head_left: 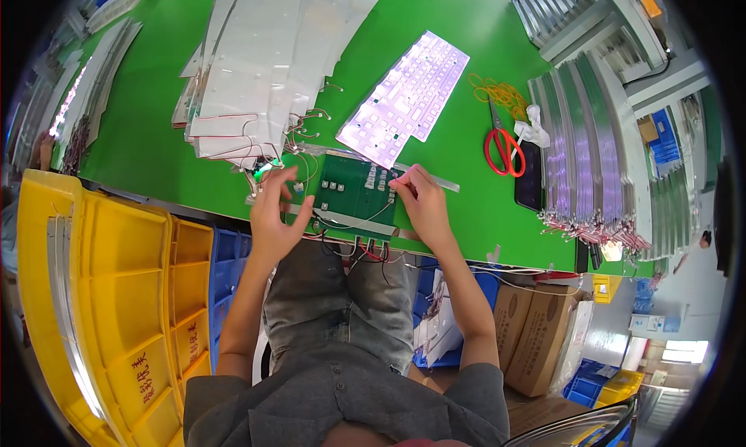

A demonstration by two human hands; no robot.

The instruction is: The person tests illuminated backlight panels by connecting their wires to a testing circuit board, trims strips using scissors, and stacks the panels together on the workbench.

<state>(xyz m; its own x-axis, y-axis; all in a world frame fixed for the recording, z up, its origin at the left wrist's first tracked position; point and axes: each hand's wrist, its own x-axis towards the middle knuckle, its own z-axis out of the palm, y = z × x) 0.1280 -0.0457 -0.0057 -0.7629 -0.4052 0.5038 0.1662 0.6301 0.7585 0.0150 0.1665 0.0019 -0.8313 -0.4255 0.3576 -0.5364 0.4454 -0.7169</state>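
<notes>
A green circuit board (350, 186) with small white buttons and connectors lies at the table's near edge. My right hand (423, 207) is at its right side, thumb and fingertips pinched together near the column of connectors; what they hold is hidden. A thin pale wire (359, 220) curves across the board toward those fingertips. My left hand (278, 218) is open at the board's left, thumb and fingers apart, near a green glow and loose wire ends. Beyond the board lies a lit, white-violet keyboard-shaped backlight sheet (408, 97), its lower end close to the board.
White sheets with wire leads (256, 66) are piled at the back left. Red-handled scissors (503, 148), yellow rubber bands (497, 96) and a dark phone (529, 179) lie right of the lit sheet. Stacked sheets (583, 136) line the right side; yellow bins (124, 276) stand at left.
</notes>
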